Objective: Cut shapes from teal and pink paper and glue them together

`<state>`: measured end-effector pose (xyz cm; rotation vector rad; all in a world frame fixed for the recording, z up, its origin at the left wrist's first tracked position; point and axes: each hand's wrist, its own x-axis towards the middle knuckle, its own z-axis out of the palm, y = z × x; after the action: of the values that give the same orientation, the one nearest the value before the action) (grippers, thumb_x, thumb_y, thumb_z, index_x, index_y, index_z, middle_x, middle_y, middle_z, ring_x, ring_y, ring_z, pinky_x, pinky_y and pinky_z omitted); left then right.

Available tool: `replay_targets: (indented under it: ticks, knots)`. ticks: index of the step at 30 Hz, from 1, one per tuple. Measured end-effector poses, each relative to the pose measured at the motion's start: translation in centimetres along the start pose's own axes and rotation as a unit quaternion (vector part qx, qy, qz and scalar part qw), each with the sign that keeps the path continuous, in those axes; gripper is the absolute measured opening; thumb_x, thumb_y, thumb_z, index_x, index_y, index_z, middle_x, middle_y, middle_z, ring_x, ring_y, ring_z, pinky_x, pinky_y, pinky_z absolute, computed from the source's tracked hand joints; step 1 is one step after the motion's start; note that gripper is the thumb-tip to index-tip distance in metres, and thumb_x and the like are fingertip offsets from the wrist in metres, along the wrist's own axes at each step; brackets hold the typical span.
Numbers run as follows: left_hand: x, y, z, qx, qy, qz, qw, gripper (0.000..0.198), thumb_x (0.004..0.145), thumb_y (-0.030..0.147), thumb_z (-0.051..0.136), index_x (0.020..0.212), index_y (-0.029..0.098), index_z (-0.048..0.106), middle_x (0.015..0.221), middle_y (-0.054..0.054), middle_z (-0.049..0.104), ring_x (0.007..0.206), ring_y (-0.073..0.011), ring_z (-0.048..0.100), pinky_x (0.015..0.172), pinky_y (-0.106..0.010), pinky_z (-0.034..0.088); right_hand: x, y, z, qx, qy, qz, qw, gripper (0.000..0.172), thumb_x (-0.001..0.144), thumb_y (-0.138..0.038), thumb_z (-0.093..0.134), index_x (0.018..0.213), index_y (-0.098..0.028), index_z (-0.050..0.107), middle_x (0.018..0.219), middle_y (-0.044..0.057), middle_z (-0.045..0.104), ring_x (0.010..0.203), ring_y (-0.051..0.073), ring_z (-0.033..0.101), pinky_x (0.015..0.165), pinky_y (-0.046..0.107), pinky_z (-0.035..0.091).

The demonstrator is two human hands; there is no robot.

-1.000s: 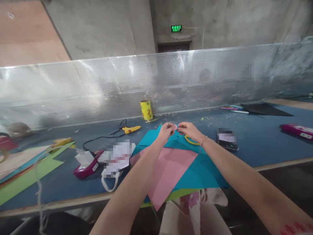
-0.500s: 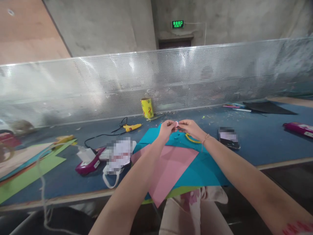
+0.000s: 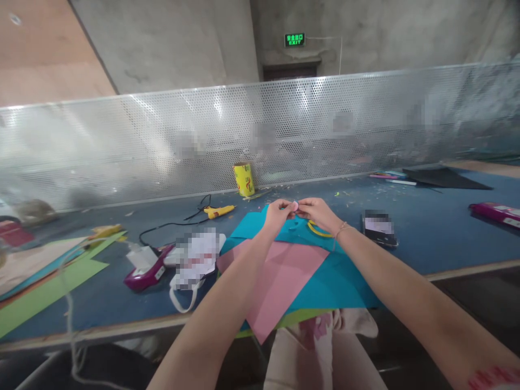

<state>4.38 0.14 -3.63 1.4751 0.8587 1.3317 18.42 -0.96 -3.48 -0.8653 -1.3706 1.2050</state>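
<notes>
Between the fingertips of both hands is a small, pale pink-white piece (image 3: 296,205), too small to tell its kind. My left hand (image 3: 279,212) pinches it from the left and my right hand (image 3: 317,210) from the right, both closed. The hands are over the blue sheet (image 3: 333,281) at its far part. Nearer to me a pink sheet (image 3: 280,276) lies on the blue one, partly behind my left forearm. Beside my right wrist shows a yellow ring-shaped handle (image 3: 320,229), partly covered by the hand.
A yellow glue gun (image 3: 219,212) with a black cord and a yellow can (image 3: 244,180) stand beyond my left hand. A phone (image 3: 379,228) lies to the right. At left are a purple power strip (image 3: 148,275) and green paper (image 3: 57,287). A perforated metal screen (image 3: 170,141) runs along the back.
Both hands stay together on the small piece, whose face now looks slightly turned. The view has shifted very little; the objects on the table stay put.
</notes>
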Motion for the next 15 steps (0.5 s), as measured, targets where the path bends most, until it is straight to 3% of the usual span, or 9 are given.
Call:
replay_targets:
  ticks: [9,12,15]
  knots:
    - [-0.3,0.1,0.1,0.212,-0.023,0.077,0.974,0.009,0.060,0.024,0.069,0.066,0.018,0.067,0.061,-0.003,0.064,0.058,-0.0148,0.059,0.054,-0.023,0.043,0.3,0.4,-0.4,-0.049,0.040,0.048,0.997,0.011,0.073,-0.021,0.062,0.064,-0.016,0.057,0.058,0.000,0.060,0.056,0.009,0.058,0.053,0.020,0.048]
    - [0.0,-0.4,-0.1,0.200,-0.042,0.064,0.977,0.005,0.064,0.018,0.062,0.061,0.018,0.066,0.055,-0.001,0.062,0.058,-0.0146,0.059,0.056,-0.023,0.044,0.3,0.4,-0.4,-0.057,0.064,0.058,0.995,0.013,0.075,-0.017,0.060,0.063,-0.017,0.054,0.060,0.001,0.060,0.058,0.010,0.060,0.054,0.020,0.049]
    - [0.2,-0.7,-0.2,0.135,-0.038,0.005,0.990,0.009,0.066,0.015,0.059,0.058,0.016,0.063,0.053,-0.001,0.060,0.057,-0.0145,0.060,0.060,-0.025,0.048,0.3,0.3,-0.5,-0.064,0.087,0.062,0.992,0.017,0.073,-0.014,0.062,0.061,-0.017,0.052,0.057,0.001,0.058,0.060,0.011,0.061,0.057,0.021,0.051]
